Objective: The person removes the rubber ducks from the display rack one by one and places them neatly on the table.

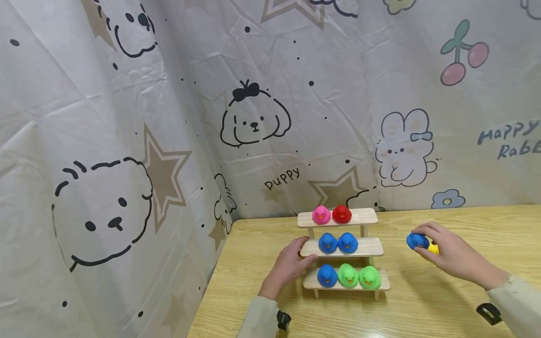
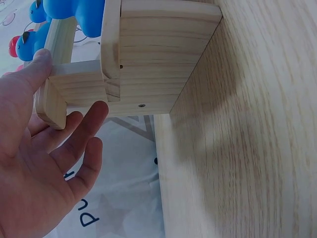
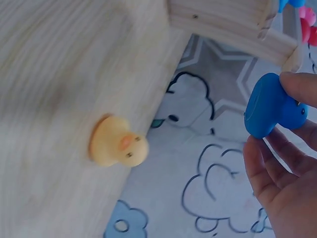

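My right hand [image 1: 454, 256] pinches a blue rubber duck [image 3: 265, 106] between thumb and fingers, raised to the right of a three-tier wooden display stand [image 1: 372, 246]. A yellow rubber duck [image 3: 110, 141] sits on the table, partly hidden behind that hand in the head view. At the stand's left side, my left hand [image 1: 289, 265] grips the end of the middle shelf, thumb on top and fingers below. Two blue ducks [image 1: 348, 242] share this shelf. Above them sit a pink duck [image 1: 321, 215] and a red duck [image 1: 342, 214]. Another blue duck [image 1: 327, 275] and two green ducks [image 1: 348, 275] line the bottom shelf.
The stand rests on a light wood-grain table [image 1: 422, 310]. A white printed curtain [image 1: 329, 122] hangs along the table's back and left edges. Bare shelf room shows right of the red duck and at the right of the middle shelf.
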Demonstrator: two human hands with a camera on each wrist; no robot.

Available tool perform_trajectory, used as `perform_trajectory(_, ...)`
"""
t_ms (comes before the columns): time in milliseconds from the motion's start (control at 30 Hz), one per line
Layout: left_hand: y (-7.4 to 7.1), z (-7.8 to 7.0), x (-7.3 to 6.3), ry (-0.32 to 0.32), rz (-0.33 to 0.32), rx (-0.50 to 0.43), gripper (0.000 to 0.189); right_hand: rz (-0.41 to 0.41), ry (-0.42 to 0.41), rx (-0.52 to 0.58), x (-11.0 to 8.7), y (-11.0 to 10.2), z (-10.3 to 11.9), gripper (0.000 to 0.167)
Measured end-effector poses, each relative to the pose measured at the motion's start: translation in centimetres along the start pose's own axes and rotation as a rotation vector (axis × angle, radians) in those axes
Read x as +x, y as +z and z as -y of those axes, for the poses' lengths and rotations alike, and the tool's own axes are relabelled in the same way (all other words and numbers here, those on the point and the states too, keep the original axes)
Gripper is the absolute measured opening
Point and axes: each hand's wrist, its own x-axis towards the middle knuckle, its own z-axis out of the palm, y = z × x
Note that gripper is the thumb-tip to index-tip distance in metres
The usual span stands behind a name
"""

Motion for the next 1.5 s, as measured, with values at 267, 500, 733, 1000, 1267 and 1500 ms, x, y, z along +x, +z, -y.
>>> perform_trajectory(267, -0.1, -0.3, 0.0, 0.002, 0.002, -0.003, 0.060, 0.017, 0.048, -0.025, -1.4, -0.1, -2.3, 0.035)
perform_trajectory(500, 0.0, -0.2, 0.1, 0.006, 0.004, 0.004, 0.060, 0.034, 0.097, -0.067, -2.4, -0.1, -4.1, 0.034)
perform_trajectory(733, -0.1, -0.4, -0.1, 0.004, 0.006, -0.006, 0.058, 0.078, 0.157, -0.078, -3.3, -0.2, -5.2, 0.035)
perform_trajectory(1000, -0.1, -0.3, -0.1, -0.007, 0.008, -0.017, 0.059, 0.111, 0.204, -0.051, -3.7, 0.0, -6.6, 0.034)
perform_trajectory(1267, 0.0, 0.0, -0.1, 0.003, 0.004, -0.001, 0.058, 0.128, 0.240, -0.044, -4.2, 0.0, -7.7, 0.035)
perform_trajectory(1500, 0.1, 0.2, -0.1, 0.001, -0.001, -0.004, 0.060, 0.152, 0.269, -0.034, -4.7, 0.2, -8.7, 0.034)
